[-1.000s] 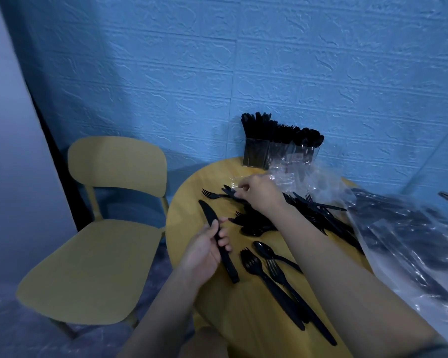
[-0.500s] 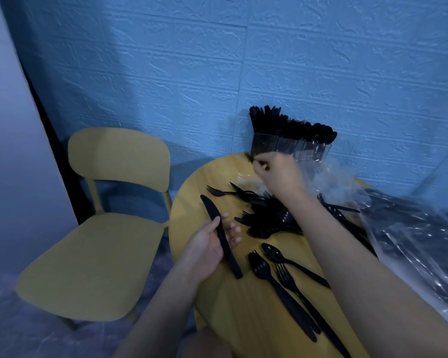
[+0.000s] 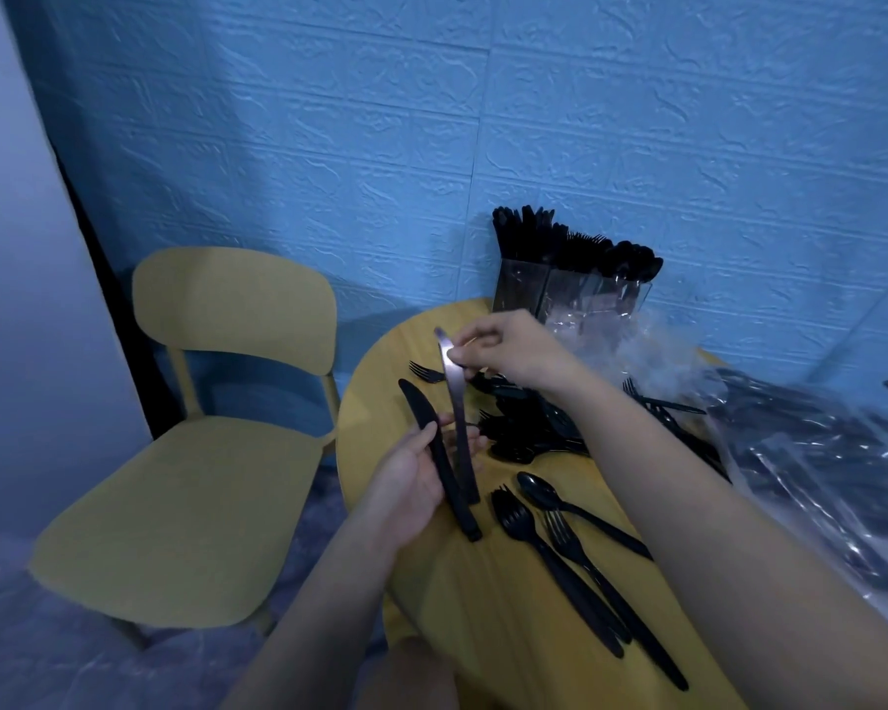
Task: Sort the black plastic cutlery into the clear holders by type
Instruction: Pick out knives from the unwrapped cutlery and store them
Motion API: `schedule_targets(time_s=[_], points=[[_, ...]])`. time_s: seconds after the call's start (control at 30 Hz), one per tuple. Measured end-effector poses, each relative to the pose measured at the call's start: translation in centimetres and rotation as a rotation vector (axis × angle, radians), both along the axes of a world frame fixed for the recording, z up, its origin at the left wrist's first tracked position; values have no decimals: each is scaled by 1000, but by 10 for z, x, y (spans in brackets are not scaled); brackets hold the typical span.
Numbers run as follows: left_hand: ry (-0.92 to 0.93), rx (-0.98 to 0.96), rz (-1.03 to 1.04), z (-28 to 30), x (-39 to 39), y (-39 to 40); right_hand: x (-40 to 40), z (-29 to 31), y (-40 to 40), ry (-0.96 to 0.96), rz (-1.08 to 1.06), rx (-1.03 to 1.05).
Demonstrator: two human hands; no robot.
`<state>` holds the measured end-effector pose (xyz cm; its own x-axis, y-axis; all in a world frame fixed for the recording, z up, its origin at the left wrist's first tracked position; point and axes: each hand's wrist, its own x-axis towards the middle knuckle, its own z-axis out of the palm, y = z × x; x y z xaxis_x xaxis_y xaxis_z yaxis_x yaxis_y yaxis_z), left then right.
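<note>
Midway through sorting, the right hand (image 3: pixel 503 351) pinched a light, stiff knife (image 3: pixel 455 402) by its blade end; the left hand's (image 3: pixel 411 484) fingers (image 3: pixel 428 437) curled around another knife (image 3: pixel 439 463), both likely slippery.

The crinkled clear plastic bag of black cutlery (image 3: pixel 816 453) is blurred and cut off at the right edge. The right forearm hides part of the loose black cutlery pile (image 3: pixel 529 433).
</note>
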<state>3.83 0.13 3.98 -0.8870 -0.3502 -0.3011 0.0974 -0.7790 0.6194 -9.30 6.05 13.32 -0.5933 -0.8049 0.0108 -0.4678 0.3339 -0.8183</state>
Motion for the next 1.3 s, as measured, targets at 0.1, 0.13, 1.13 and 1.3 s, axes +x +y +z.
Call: schedule_targets(time_s=[0.1,0.13,1.13,1.3], points=[[19,-2,-25,0,-1,0,2,-16,-13,25,1,75],[17,-16,-31,0,-1,0,3,-20,-16,20,3,84],[-6,-136,-15,-6,1,-1,-52,-26,23,549,128,658],[-14,-140,-16,-5,1,-1,-50,-25,28,557,142,596]])
